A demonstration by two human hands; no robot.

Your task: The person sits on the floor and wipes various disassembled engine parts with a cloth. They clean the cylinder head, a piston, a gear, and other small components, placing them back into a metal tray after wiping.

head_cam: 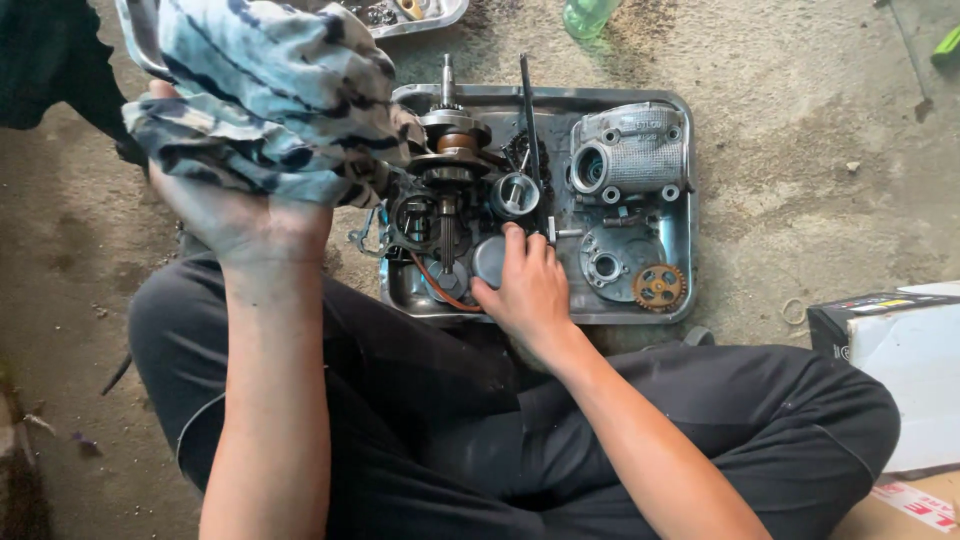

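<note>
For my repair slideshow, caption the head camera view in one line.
Left hand holds a blue rag while right hand reaches into a metal tray of engine parts.

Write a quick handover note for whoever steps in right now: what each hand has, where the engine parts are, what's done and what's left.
Left hand: raised beside the tray, gripping a bunched blue-and-white rag.
Right hand: inside the metal tray, fingers on a small round grey part; whether it is gripped cannot be told.
In the tray: crankshaft, piston, finned silver cover, brass-coloured sprocket, orange ring, gasket.
Done: engine parts are apart, all laid in the tray.
Left: parts still look oily and dark; the rag has likely not reached most of them.
</note>
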